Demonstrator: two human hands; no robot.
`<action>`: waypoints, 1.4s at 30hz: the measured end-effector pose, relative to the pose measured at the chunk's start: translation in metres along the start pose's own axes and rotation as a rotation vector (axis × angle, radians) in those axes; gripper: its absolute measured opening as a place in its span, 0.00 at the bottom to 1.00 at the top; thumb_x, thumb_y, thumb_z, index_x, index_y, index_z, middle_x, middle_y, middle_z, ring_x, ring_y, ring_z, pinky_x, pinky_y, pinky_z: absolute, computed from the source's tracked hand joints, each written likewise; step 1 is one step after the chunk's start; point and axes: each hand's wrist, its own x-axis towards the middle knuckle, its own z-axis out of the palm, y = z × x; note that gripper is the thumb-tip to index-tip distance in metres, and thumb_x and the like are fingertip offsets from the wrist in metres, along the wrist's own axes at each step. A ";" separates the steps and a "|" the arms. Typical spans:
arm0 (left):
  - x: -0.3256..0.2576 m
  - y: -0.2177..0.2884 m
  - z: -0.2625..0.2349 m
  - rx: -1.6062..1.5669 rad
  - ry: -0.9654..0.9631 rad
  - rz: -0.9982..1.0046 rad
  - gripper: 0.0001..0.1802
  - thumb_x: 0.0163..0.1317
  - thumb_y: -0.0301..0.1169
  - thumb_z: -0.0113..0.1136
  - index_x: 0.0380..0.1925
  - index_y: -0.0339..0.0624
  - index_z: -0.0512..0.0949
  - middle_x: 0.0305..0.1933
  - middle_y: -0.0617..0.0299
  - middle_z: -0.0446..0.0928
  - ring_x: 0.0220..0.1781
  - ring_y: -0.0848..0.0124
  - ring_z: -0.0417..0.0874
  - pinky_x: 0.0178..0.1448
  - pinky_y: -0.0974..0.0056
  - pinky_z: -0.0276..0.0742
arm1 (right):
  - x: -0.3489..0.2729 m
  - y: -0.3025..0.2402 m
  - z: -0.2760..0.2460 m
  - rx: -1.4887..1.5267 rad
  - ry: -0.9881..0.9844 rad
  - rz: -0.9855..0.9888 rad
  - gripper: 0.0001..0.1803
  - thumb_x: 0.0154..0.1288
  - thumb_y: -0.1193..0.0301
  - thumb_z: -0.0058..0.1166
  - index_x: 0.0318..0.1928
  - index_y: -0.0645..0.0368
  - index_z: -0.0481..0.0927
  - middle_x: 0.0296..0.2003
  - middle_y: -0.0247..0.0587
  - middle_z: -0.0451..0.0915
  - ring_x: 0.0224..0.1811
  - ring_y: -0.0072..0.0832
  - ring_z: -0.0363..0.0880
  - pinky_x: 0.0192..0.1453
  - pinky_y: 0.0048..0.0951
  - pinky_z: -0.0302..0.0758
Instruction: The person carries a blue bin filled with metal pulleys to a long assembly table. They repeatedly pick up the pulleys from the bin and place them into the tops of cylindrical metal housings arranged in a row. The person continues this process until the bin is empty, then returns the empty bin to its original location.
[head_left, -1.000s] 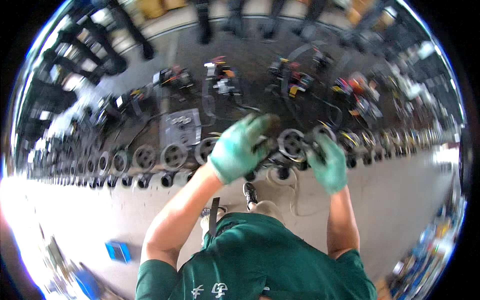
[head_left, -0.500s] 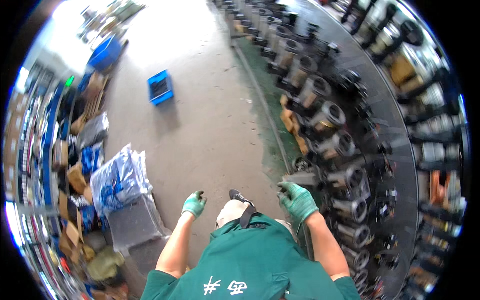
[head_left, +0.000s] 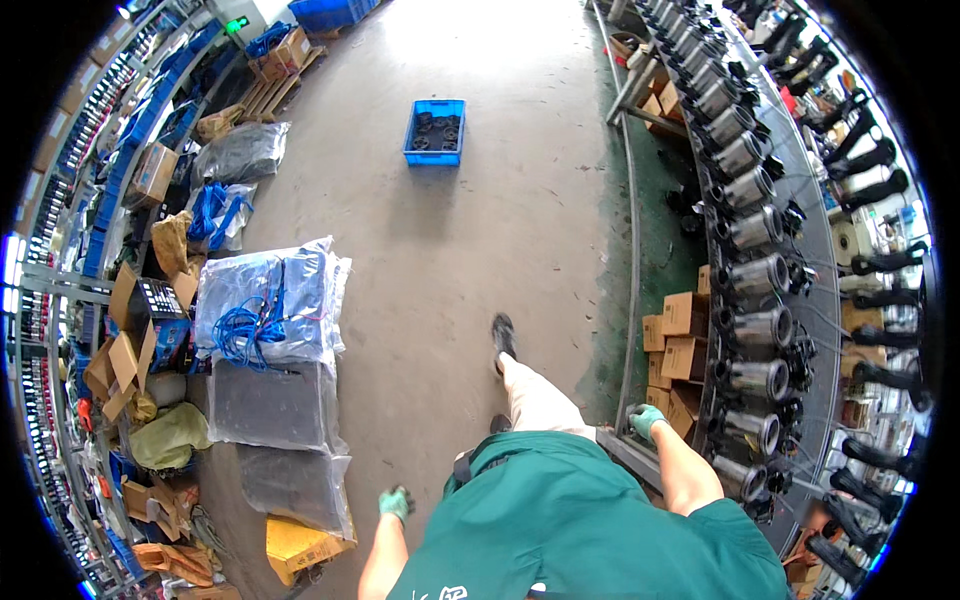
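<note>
Both my hands wear green gloves and hold nothing that I can see. My left hand hangs low at my left side, fingers loosely bent and apart, over the bare floor near the wrapped flat packs. At my right side, my right hand is also loosely bent, beside the metal rail and near some cardboard boxes stacked under the bench. Ahead on the floor stands a blue plastic crate with several black round parts inside; neither hand touches it. One leg is stretched forward in a stride.
On the right, a long bench carries a row of silver metal cylinders. Plastic-wrapped flat packs with blue cords lie left, near open cartons and a yellow box. Shelving runs along the left, with a wooden pallet farther ahead.
My view has turned left, so the crate now appears farther right and looks sharper. A leg has swung forward, and my left hand has dropped back along my side.
</note>
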 end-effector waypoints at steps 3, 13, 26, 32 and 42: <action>-0.015 0.004 0.010 -0.023 0.008 -0.138 0.18 0.73 0.32 0.55 0.60 0.41 0.73 0.41 0.55 0.81 0.32 0.60 0.84 0.31 0.52 0.81 | 0.055 -0.078 -0.027 0.185 -0.018 -0.016 0.22 0.69 0.61 0.58 0.59 0.59 0.82 0.53 0.51 0.85 0.51 0.42 0.85 0.57 0.39 0.80; -0.027 0.240 0.047 -0.067 -0.002 -0.140 0.22 0.71 0.31 0.56 0.65 0.44 0.72 0.43 0.56 0.80 0.34 0.61 0.83 0.33 0.51 0.82 | 0.218 -0.468 -0.202 0.395 -0.066 -0.234 0.17 0.70 0.66 0.58 0.55 0.60 0.81 0.39 0.46 0.87 0.32 0.32 0.85 0.36 0.35 0.82; 0.241 0.676 0.041 0.108 -0.011 -0.051 0.24 0.75 0.32 0.55 0.70 0.51 0.69 0.49 0.58 0.80 0.39 0.65 0.83 0.36 0.57 0.84 | 0.315 -0.694 -0.304 0.270 0.018 -0.072 0.16 0.67 0.66 0.59 0.52 0.58 0.84 0.44 0.48 0.88 0.38 0.37 0.87 0.45 0.37 0.83; 0.299 0.983 0.092 0.088 -0.019 0.246 0.25 0.76 0.34 0.55 0.70 0.45 0.68 0.55 0.54 0.80 0.43 0.66 0.84 0.41 0.61 0.83 | 0.388 -0.726 -0.309 0.166 0.029 -0.015 0.16 0.68 0.67 0.59 0.53 0.60 0.83 0.42 0.47 0.88 0.35 0.34 0.86 0.41 0.36 0.84; 0.367 1.237 0.336 0.551 -0.257 0.574 0.21 0.76 0.31 0.55 0.66 0.40 0.75 0.56 0.57 0.82 0.46 0.72 0.83 0.48 0.67 0.82 | 0.618 -1.000 -0.348 -0.079 -0.101 -0.282 0.18 0.67 0.64 0.56 0.55 0.54 0.82 0.57 0.53 0.80 0.61 0.49 0.78 0.64 0.45 0.76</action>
